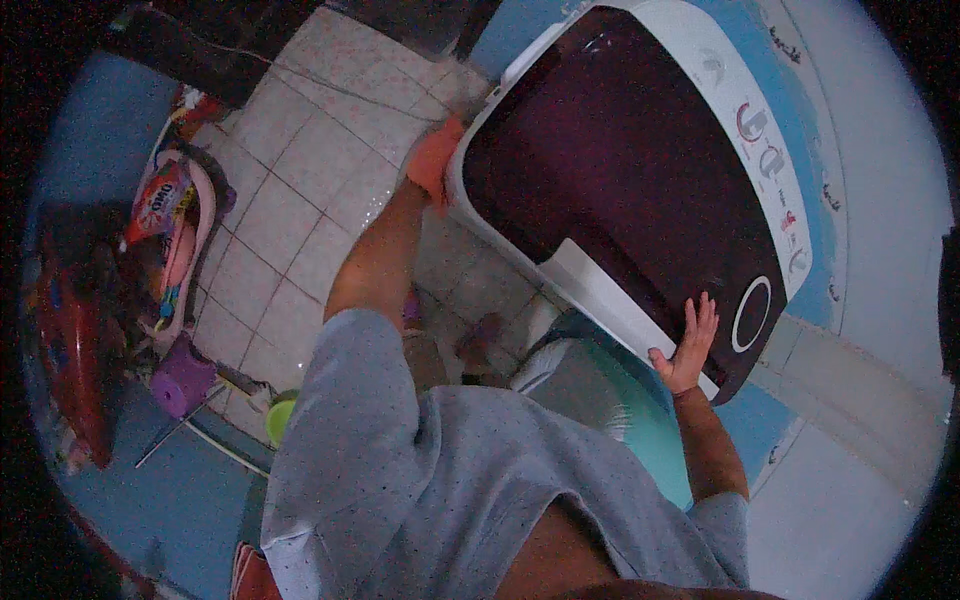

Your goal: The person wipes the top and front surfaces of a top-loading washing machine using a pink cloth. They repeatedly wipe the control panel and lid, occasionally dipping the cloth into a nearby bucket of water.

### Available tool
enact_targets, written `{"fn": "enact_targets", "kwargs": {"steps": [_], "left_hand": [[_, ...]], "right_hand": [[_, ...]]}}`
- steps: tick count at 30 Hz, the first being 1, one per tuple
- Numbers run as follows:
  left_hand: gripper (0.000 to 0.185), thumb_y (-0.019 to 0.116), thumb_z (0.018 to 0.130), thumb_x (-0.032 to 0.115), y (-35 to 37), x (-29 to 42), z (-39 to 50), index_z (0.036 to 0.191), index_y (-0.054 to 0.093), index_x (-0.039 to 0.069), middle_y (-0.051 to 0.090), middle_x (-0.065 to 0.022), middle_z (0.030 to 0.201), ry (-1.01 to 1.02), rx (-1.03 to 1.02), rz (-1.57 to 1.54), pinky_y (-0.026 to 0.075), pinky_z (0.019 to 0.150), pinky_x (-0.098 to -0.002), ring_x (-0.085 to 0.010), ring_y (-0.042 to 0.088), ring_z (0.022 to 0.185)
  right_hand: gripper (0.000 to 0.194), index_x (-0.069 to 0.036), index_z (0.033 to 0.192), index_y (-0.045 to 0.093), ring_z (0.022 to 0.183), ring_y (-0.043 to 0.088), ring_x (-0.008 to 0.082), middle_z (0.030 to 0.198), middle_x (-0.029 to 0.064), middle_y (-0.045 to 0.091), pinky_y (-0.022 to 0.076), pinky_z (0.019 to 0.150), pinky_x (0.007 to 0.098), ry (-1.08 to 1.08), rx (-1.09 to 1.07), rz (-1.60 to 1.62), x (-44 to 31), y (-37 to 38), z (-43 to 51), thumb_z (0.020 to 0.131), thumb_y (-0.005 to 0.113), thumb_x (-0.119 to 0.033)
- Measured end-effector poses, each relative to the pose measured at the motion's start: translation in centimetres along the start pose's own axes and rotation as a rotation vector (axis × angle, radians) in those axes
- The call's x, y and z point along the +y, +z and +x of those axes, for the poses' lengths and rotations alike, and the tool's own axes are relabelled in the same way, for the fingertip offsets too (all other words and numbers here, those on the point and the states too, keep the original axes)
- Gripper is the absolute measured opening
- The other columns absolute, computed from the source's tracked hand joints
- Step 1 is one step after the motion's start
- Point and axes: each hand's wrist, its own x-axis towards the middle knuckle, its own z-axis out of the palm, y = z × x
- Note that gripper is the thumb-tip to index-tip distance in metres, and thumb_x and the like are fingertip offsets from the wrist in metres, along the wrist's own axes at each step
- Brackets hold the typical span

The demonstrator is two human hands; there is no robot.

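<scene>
A white top-loading washing machine (720, 75) with a dark purple lid (592, 142) stands before me. My right hand (694, 345) rests on the lid's near edge, fingers spread and holding nothing, beside a white handle strip (615, 300) and a white ring (751, 313). At the machine's left side is my left hand (436, 165), which looks orange and blurred. Whether that orange is a cloth, a glove or light I cannot tell, and its fingertips are hidden against the side.
A teal tub (656, 442) stands close below the machine's front. On the left, a pink basket (202, 187) holds a detergent pack (159, 202). Near it are a purple container (180, 379) and a lime-green bowl (281, 420). A cord (337, 94) crosses the tiled floor (300, 172).
</scene>
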Motion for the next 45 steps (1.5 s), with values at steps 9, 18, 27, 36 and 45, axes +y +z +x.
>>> {"fn": "enact_targets", "kwargs": {"steps": [9,18,27,36,45], "left_hand": [[0.036,0.080,0.068,0.027,7.0,-1.8,-4.6,0.090,0.058,0.009,0.063,-0.0084,0.083,-0.360,0.700,-0.555,0.052,0.075,-0.0418,-0.0272,0.067,0.086],[0.021,0.065,0.089,0.030,20.6,3.6,-10.0,0.083,0.070,0.011,0.066,-0.0037,0.068,-0.892,0.938,0.488,0.052,0.059,-0.0462,-0.0231,0.064,0.060],[0.038,0.055,0.084,0.050,30.5,4.0,-15.1,0.083,0.062,0.013,0.060,-0.0043,0.070,-0.615,0.291,-1.338,0.044,0.051,-0.0420,-0.0234,0.057,0.056],[0.066,0.037,0.087,0.073,11.5,-1.0,-8.1,0.095,0.057,0.011,0.057,-0.0097,0.073,-0.352,0.733,-1.212,0.040,0.041,-0.0451,-0.0264,0.053,0.051],[0.053,0.050,0.086,0.065,26.6,-0.2,-12.4,0.101,0.057,0.015,0.057,-0.0044,0.082,-0.659,0.866,-1.380,0.042,0.047,-0.0444,-0.0255,0.054,0.061]], "right_hand": [[0.100,-0.010,0.155,0.035,0.150,0.021,0.0445,0.163,0.0222,0.025,0.0130,0.118,0.0647,-0.019,0.007,-0.001,0.0,0.1,-0.1,0.081,0.062,-0.072],[0.096,-0.014,0.156,0.035,0.150,0.022,0.0434,0.163,0.0189,0.026,0.0136,0.118,0.0642,-0.022,0.024,-0.025,-0.1,0.2,-0.4,0.081,0.065,-0.066],[0.096,-0.017,0.157,0.032,0.150,0.021,0.0439,0.164,0.0161,0.025,0.0156,0.118,0.0649,-0.026,0.060,-0.055,0.1,0.9,-0.4,0.081,0.067,-0.064],[0.096,-0.018,0.157,0.032,0.148,0.024,0.0442,0.163,0.0165,0.025,0.0169,0.118,0.0641,-0.025,0.074,-0.082,0.1,0.9,-0.6,0.081,0.073,-0.059],[0.097,-0.018,0.156,0.034,0.147,0.026,0.0451,0.162,0.0174,0.028,0.0183,0.118,0.0641,-0.051,0.103,-0.046,-0.2,0.9,-0.7,0.079,0.075,-0.059]]}}
